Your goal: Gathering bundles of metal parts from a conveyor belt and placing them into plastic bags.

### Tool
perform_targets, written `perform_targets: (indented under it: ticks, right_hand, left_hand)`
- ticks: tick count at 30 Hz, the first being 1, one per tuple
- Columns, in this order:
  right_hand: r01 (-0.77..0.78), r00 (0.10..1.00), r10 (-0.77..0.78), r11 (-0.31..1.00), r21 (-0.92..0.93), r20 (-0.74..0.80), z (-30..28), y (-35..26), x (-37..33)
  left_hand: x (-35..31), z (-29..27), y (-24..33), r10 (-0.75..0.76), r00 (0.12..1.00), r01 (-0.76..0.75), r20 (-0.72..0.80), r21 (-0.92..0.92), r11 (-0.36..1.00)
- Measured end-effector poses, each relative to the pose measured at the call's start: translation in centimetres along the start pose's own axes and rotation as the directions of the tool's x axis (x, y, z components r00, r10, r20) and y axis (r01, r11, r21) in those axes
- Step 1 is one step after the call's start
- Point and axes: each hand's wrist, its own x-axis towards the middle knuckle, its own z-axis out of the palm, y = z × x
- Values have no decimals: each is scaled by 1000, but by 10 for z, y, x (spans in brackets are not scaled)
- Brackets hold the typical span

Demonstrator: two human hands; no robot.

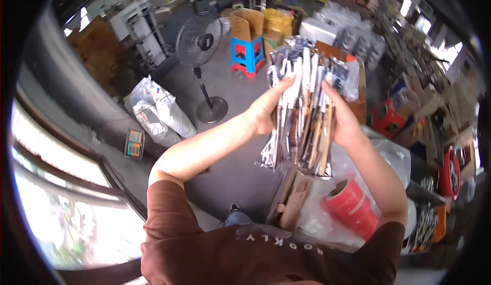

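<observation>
Both arms reach forward and hold up a thick bundle of long, thin items in clear plastic sleeves (303, 113). Pale ends point away from me, while brown, black and tan lengths come toward me; I cannot make out their exact kind. My left hand (268, 108) grips the bundle's left side, thumb lying over the top. From the right, my right hand (343, 118) presses against the other side, its thumb also on top. Most of the fingers are hidden behind or under the bundle. Loose plastic ends hang at its near edge.
A standing fan (200, 42) and white sacks (158, 108) are to the left. Farther back, a cardboard box (246, 25) sits on stacked blue and red stools (247, 55). A brown worktable (358, 103) stands beyond the bundle. Near my right arm lies a red roll (350, 208) on clear plastic.
</observation>
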Motion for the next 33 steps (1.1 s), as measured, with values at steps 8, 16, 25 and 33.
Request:
perform_targets:
  ticks: [8,16,25,33]
  right_hand:
    - [-63,998,63,998,26,11,30,62,105]
    - [-293,956,278,905,308,92,-14,216,206]
    - [36,973,61,914,405,-224,-77,256,324]
    - [137,984,-96,950,281,-152,-163,88,536]
  left_hand:
    - [-34,-95,70,-120,993,120,-6,-1,993]
    - [-59,-255,79,-256,943,230,-211,-139,963]
    - [76,-366,122,-257,962,267,-90,128,955]
    - [310,-364,239,-146,988,121,53,327,937]
